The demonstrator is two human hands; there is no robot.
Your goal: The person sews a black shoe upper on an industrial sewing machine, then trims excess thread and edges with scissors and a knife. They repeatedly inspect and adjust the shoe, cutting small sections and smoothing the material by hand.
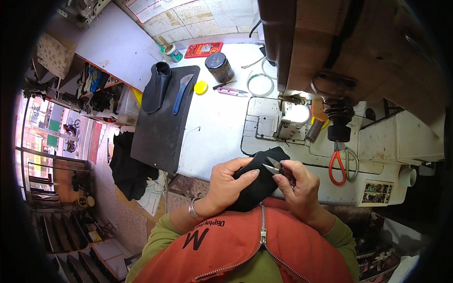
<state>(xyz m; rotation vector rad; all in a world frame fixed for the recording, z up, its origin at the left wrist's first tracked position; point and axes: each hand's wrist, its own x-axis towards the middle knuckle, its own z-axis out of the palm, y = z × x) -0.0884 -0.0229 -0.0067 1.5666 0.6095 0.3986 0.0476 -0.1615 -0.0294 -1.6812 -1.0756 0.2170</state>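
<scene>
My left hand (229, 181) grips a piece of black fabric (258, 186) at the near edge of the white sewing table (217, 127). My right hand (295, 181) holds small metal thread snips (272, 166), their blades pointed at the top edge of the fabric. Both hands sit close together just in front of my chest. The sewing machine (349, 61) stands right behind them, with its needle area (295, 113) lit by a lamp.
Orange-handled scissors (337, 165) lie on the machine bed at right. A black cutting mat (163, 127) at left carries a black leather piece (155, 87) and a blue-handled knife (180, 93). A dark jar (219, 67), yellow lid (201, 87), pink snips (231, 91) and clear tubing (260, 85) lie behind.
</scene>
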